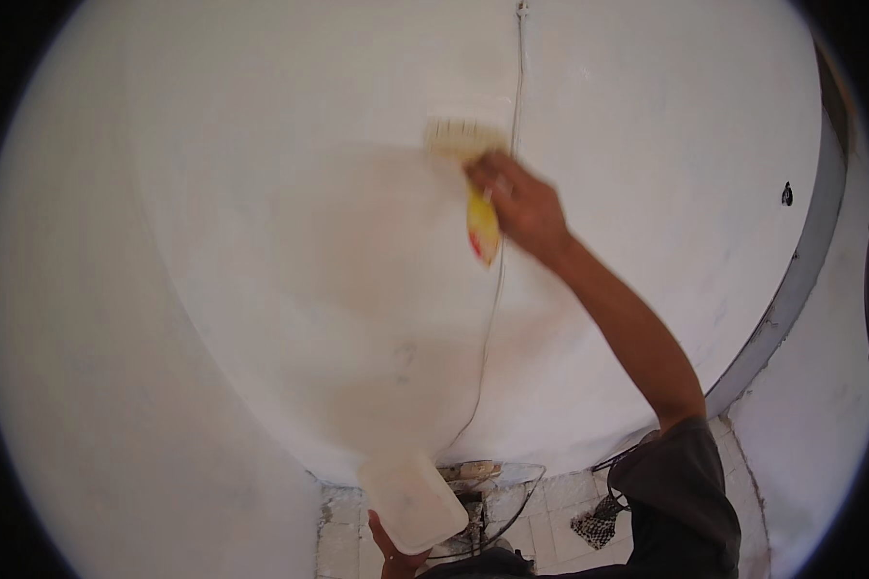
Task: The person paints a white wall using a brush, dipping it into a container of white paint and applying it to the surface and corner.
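My right hand [525, 206] grips a wide paintbrush by its yellow handle [482, 221], which has a red mark near the end. The pale bristles [465, 136] are up against the white wall [318, 94], just left of a thin cable [487, 340] running down it. Lower down, my left hand [398, 550] holds a white plastic tub [413, 503] from below, tilted, with its inside in sight. What the tub contains is hard to make out. Slight motion blur softens the brush and the right fingers.
At the wall's foot, a wooden piece [471, 470] and dark cords [525, 506] lie on the pale tiled floor [550, 535]. A checkered cloth [595, 522] is on the tiles. On the right are a small black wall fitting [787, 194] and a grey edge strip [789, 289].
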The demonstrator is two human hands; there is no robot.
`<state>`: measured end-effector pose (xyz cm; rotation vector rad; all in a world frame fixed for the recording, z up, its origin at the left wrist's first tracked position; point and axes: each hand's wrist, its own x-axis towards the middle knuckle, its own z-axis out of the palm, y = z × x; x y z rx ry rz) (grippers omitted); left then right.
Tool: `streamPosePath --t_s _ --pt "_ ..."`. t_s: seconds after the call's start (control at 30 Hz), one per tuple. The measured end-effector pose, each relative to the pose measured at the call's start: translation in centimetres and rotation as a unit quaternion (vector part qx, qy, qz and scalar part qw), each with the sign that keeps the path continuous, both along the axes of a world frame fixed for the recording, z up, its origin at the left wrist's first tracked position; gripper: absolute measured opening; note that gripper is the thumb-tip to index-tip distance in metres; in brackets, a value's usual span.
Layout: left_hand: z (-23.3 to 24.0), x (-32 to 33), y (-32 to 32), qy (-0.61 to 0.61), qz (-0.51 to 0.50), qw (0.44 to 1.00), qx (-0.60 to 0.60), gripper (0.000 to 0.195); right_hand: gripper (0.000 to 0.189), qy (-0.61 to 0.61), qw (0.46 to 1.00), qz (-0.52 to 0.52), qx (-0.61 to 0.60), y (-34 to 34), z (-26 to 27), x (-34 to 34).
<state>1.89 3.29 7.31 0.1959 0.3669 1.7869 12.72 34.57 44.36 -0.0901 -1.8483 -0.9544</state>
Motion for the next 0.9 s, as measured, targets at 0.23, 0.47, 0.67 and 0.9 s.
streamPosePath --t_s 0.23,0.47,0.67,0.9 --pt "0.1 -1.7 -0.7 0.036 0.060 0.997 0.027 0.084 0.032 -0.188 0.967 -0.010 -0.174 -3.5 -12.7 0.3" --pt "-2.1 -1.3 0.4 0.029 0.028 0.999 0.012 0.084 0.027 0.060 0.988 -0.014 -0.141 -1.6 8.8 1.7" --pt "-3.0 -1.7 -0.4 0.030 0.015 0.999 -0.002 0.081 0.031 0.090 0.991 -0.001 -0.097 -1.9 9.6 0.6" --pt "-1.5 -1.9 0.1 0.009 0.025 0.999 0.038 0.080 0.032 -0.285 0.935 -0.075 -0.199 -2.9 -13.8 1.8"
